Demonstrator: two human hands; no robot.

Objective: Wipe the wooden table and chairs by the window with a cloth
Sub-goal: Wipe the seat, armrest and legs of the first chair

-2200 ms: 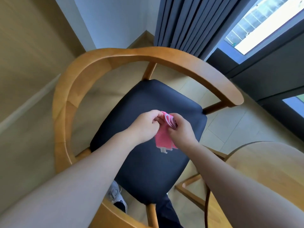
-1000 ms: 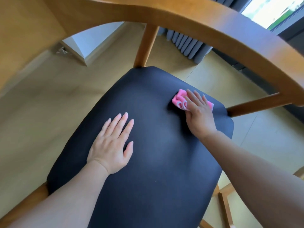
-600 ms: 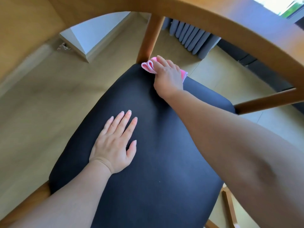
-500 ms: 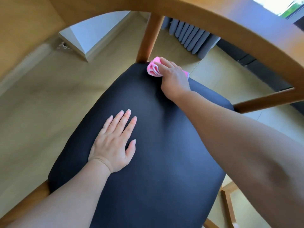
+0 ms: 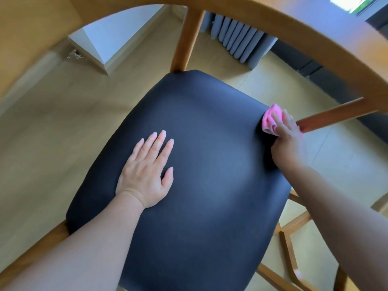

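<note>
A wooden chair with a curved backrest and a black padded seat fills the head view. My right hand presses a folded pink cloth on the seat's far right corner, beside a wooden strut. Part of the cloth is hidden under my fingers. My left hand lies flat on the middle left of the seat, fingers spread, holding nothing.
A grey curtain hangs to the floor behind the chair, below a window. A white wall corner stands at the back left. Light wooden floor surrounds the chair. Wooden legs show at the lower right.
My right hand has slid the pink cloth from the seat's back edge near the upright strut over to the far right corner. My left hand has stayed flat on the seat.
</note>
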